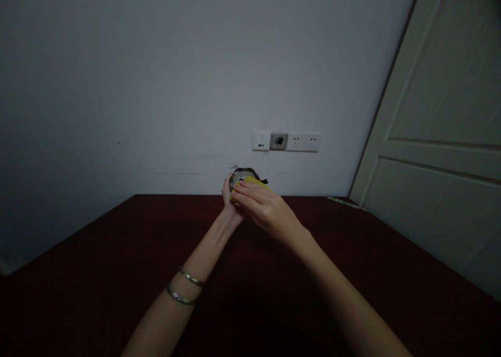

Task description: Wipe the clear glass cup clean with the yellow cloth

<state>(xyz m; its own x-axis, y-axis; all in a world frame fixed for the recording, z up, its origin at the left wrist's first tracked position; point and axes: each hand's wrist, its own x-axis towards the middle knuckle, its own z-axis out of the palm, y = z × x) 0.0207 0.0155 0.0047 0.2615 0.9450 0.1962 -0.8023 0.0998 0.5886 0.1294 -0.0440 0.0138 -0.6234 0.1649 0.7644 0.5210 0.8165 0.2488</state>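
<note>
Both arms reach forward over the dark red table, and the hands meet near the wall. My left hand (227, 194) is closed around the side of a round, shiny object with a dark rim (242, 171) and a pale inside; its exact kind is unclear. My right hand (266, 205) presses a yellow cloth (252, 179) against the front of that object, fingers together. The cloth and right fingers cover much of the round object. A small black piece (264, 181) sticks out on the right. Most of the left fingers are hidden.
The dark red tabletop (117, 252) runs up to a pale wall (176, 85) with marks on it. White sockets (303, 142) and a grey outlet plate (278, 141) sit on the wall. A panelled door (442, 138) stands at the right, beside a pale strip (346, 203) on the table.
</note>
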